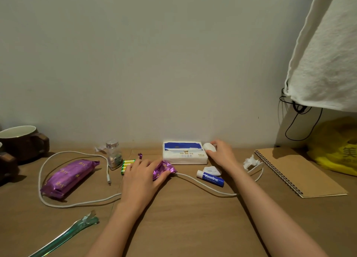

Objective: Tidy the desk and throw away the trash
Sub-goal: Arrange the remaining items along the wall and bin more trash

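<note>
Head view: green clip (77, 229) near left on desk (183, 227). White cable (77, 203) loops across the middle. Left hand (139, 179) lies on crumpled purple wrapper (164, 169) at desk centre, fingers and thumb curled round it. Purple pack (67, 177) to the left, lip balm (210, 178) to the right. Crumpled tissue (251, 161) beside notebook (297, 173). Farther back, right hand (222, 152) curls round small white object (209, 147), touching tissue pack (184, 154) by the wall. Mug (21, 141) far left.
</note>
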Demonstrator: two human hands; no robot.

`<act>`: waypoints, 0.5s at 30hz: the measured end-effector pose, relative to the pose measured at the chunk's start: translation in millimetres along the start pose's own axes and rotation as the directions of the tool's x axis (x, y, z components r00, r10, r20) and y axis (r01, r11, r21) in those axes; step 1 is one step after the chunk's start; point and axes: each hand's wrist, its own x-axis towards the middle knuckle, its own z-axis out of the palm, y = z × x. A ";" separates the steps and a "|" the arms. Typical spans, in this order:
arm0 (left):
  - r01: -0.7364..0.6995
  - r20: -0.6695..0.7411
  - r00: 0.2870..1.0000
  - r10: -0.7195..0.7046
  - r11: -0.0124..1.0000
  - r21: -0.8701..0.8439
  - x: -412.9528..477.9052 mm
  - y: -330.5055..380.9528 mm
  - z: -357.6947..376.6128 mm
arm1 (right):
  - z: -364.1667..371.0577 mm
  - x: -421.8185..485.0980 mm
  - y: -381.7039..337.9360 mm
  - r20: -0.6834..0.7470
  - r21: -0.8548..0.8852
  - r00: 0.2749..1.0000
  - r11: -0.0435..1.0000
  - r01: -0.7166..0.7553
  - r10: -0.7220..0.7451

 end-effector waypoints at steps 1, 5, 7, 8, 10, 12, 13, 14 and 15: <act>-0.003 -0.005 1.000 0.003 1.000 0.000 0.3 -0.2 0.8 | 1.6 1.0 -1.4 -0.008 -0.016 1.000 1.000 -0.008 0.008; -0.002 -0.012 1.000 0.002 1.000 -0.026 2.2 1.1 4.0 | 6.4 5.7 -2.9 -0.042 -0.029 0.999 0.999 -0.018 0.016; -0.007 -0.031 1.000 0.006 1.000 -0.019 3.4 2.0 3.5 | 8.2 7.8 -0.6 -0.030 -0.028 0.999 0.999 -0.023 0.022; -0.008 -0.036 0.999 0.007 1.000 -0.012 3.6 2.1 3.4 | 9.3 9.7 1.7 -0.014 -0.023 1.000 0.999 -0.022 0.022; -0.004 -0.038 0.999 0.004 1.000 -0.010 3.9 1.8 2.3 | 7.0 10.6 2.9 0.037 0.019 0.999 0.999 -0.026 0.026; -0.007 -0.065 0.998 0.005 0.999 -0.031 4.4 1.8 -0.4 | -1.7 5.4 -2.4 0.106 0.099 0.994 0.994 -0.042 0.031; -0.011 -0.095 0.995 0.007 0.999 -0.041 4.8 2.0 -2.8 | -5.7 2.1 -5.1 0.150 0.120 0.988 0.991 -0.053 0.035; -0.011 -0.138 0.990 0.003 0.999 -0.052 5.4 2.3 -6.0 | -8.4 0.0 -6.4 0.178 0.129 0.984 0.990 -0.054 0.031; -0.001 -0.192 0.981 -0.012 0.998 -0.068 5.7 2.7 -10.2 | -10.9 -2.2 -7.9 0.186 0.115 0.982 0.992 -0.056 0.034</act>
